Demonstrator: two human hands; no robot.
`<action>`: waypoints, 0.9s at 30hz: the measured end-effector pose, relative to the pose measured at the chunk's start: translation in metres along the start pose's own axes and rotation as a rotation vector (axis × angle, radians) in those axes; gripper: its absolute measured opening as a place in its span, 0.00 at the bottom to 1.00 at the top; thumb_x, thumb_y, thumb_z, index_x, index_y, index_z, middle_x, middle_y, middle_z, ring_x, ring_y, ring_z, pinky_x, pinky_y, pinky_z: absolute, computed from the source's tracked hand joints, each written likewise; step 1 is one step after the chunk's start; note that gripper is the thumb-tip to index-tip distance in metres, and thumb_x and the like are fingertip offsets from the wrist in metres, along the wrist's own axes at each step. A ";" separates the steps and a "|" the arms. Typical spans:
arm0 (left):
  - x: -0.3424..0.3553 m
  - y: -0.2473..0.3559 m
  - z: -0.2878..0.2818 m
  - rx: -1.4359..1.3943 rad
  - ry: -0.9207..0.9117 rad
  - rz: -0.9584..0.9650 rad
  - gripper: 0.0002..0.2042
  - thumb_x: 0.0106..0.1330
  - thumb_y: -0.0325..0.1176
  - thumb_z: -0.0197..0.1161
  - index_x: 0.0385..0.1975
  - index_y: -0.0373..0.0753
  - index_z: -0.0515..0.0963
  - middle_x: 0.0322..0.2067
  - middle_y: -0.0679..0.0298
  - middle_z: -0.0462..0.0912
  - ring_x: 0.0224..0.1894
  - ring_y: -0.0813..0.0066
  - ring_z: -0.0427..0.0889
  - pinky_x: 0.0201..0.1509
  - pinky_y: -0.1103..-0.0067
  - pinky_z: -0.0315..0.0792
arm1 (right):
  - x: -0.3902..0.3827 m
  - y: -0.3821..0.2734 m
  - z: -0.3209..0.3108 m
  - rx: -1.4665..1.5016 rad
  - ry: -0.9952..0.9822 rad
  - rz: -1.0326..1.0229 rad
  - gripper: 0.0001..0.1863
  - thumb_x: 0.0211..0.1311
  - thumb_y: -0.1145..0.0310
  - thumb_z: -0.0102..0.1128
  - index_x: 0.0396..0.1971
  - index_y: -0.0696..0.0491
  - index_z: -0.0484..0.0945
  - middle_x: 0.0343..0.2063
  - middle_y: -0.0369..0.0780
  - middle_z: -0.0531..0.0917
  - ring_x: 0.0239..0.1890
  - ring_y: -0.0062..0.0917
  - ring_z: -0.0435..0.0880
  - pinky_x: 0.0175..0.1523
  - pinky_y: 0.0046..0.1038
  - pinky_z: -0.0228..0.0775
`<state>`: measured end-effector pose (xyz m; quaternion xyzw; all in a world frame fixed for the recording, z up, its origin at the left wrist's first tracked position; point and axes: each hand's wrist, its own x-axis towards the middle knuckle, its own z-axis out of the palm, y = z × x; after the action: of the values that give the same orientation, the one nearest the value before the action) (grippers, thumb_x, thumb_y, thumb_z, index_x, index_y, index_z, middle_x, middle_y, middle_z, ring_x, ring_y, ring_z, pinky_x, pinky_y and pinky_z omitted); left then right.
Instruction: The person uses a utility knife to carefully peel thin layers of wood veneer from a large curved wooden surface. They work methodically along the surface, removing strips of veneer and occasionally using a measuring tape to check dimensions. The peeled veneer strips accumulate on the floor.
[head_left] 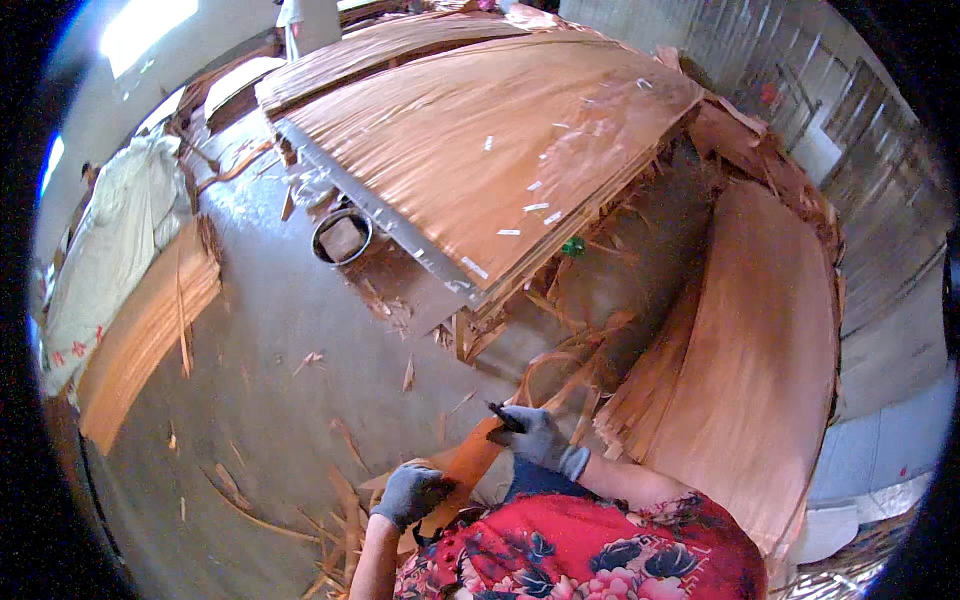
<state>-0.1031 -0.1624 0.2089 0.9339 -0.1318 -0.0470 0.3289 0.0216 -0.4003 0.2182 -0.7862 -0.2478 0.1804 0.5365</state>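
Note:
My left hand (pixel 412 494), in a grey glove, is closed around the lower end of an orange-brown strip of wood veneer (pixel 470 458) in front of my body. My right hand (pixel 545 440), gloved alike, is closed on a small dark tool (pixel 506 417) by the strip's upper end. Only the tool's black end sticks out, so its kind cannot be made out. Beyond both hands, a wide stack of veneer sheets (pixel 470 130) lies on a low bench, with several small white paper strips scattered over its top.
More veneer sheets (pixel 760 350) lean in a pile at my right. A dark bucket (pixel 342 238) with a block in it stands by the bench's metal edge (pixel 380 212). Veneer scraps (pixel 345 500) litter the floor at left, where a covered pile (pixel 120 230) stands farther off.

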 end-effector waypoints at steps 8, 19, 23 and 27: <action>0.095 -0.029 0.034 -0.236 -0.360 -0.358 0.13 0.58 0.38 0.62 0.40 0.42 0.81 0.35 0.52 0.82 0.37 0.76 0.82 0.42 0.78 0.73 | 0.012 0.069 -0.115 0.428 0.413 0.240 0.09 0.50 0.72 0.66 0.33 0.56 0.80 0.25 0.31 0.80 0.27 0.14 0.74 0.33 0.22 0.69; 0.374 0.027 -0.030 0.281 -0.021 -0.041 0.04 0.52 0.31 0.59 0.23 0.44 0.80 0.20 0.57 0.79 0.24 0.57 0.80 0.27 0.68 0.72 | 0.073 0.135 -0.320 0.591 0.636 0.381 0.03 0.52 0.73 0.64 0.28 0.54 0.79 0.20 0.29 0.78 0.22 0.10 0.72 0.27 0.18 0.65; 0.466 0.098 -0.065 0.520 0.047 0.162 0.11 0.45 0.32 0.63 0.31 0.43 0.80 0.25 0.58 0.80 0.30 0.56 0.80 0.34 0.67 0.73 | 0.077 0.139 -0.367 0.618 0.735 0.358 0.05 0.53 0.71 0.64 0.23 0.53 0.76 0.15 0.29 0.73 0.15 0.12 0.68 0.19 0.19 0.59; 0.527 0.117 -0.073 0.414 0.096 0.222 0.12 0.44 0.34 0.65 0.31 0.42 0.80 0.26 0.59 0.81 0.33 0.57 0.80 0.40 0.67 0.73 | 0.085 0.153 -0.405 0.544 0.786 0.362 0.06 0.54 0.72 0.63 0.22 0.53 0.74 0.13 0.30 0.73 0.11 0.14 0.69 0.16 0.20 0.58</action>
<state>0.3905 -0.3517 0.3383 0.9624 -0.2247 0.0617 0.1394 0.3433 -0.7023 0.2190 -0.6568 0.1689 0.0193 0.7346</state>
